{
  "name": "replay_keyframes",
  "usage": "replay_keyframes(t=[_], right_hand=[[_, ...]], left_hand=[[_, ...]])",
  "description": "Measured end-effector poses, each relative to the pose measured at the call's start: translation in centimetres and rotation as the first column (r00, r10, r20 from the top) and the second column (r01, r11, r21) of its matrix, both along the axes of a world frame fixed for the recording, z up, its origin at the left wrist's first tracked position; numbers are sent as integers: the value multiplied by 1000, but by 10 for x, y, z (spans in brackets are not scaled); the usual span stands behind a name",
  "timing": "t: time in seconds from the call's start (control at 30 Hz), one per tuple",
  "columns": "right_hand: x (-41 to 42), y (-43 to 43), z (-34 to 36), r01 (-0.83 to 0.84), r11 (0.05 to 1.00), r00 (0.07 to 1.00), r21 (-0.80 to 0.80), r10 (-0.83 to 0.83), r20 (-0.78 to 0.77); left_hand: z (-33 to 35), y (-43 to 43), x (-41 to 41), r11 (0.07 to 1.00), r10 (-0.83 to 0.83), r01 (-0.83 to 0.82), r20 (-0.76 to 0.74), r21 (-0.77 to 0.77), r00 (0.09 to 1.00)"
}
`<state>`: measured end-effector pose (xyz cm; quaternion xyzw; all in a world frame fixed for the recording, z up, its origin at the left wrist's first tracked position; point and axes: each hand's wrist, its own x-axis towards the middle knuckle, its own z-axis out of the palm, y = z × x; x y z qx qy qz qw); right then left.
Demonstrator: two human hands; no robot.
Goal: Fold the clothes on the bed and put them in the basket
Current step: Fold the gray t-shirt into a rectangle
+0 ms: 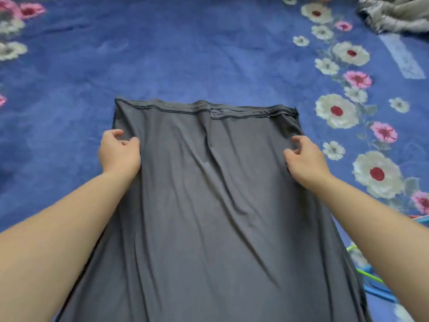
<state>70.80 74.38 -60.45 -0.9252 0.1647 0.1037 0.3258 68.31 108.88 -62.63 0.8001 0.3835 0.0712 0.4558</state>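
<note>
A dark grey garment [209,205] lies spread flat on the bed, its stitched hem at the far end and its near end running out of the bottom of the view. My left hand [119,152] rests at the garment's left edge with the fingers curled and the thumb and fingertips pinching the cloth. At the right edge, my right hand [304,159] curls its fingers into the fabric in the same way. No basket is in view.
The bed is covered by a blue sheet with white and pink flowers [209,54]. A crumpled grey-beige garment [394,15] lies at the far right corner. Green and blue plastic hangers [369,282] lie at the right, partly under the grey garment's edge.
</note>
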Motion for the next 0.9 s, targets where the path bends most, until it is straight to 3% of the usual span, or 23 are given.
replay_keyframes(t=[0.17,0.33,0.53,0.67,0.8,0.9], right_hand=[[76,9,-30,297,907,943,300,-328,57],[109,9,-35,420,817,892,395,-452,-14],[139,-15,-11,509,706,757,492,-639,135],[154,-40,-25,501,656,728,564,-672,135],[153,-52,-59,444,713,761,543,-620,192],[145,-46,-71,378,801,811,464,-528,250]], left_hand=[[-16,17,61,967,178,-152,114,-206,977],[-13,28,85,894,248,-229,-1,-386,969],[20,46,115,949,218,-156,213,-272,952],[24,55,125,972,182,-138,241,-190,953],[-14,52,113,993,83,-58,245,-107,966],[-34,40,96,979,-198,184,192,86,961]])
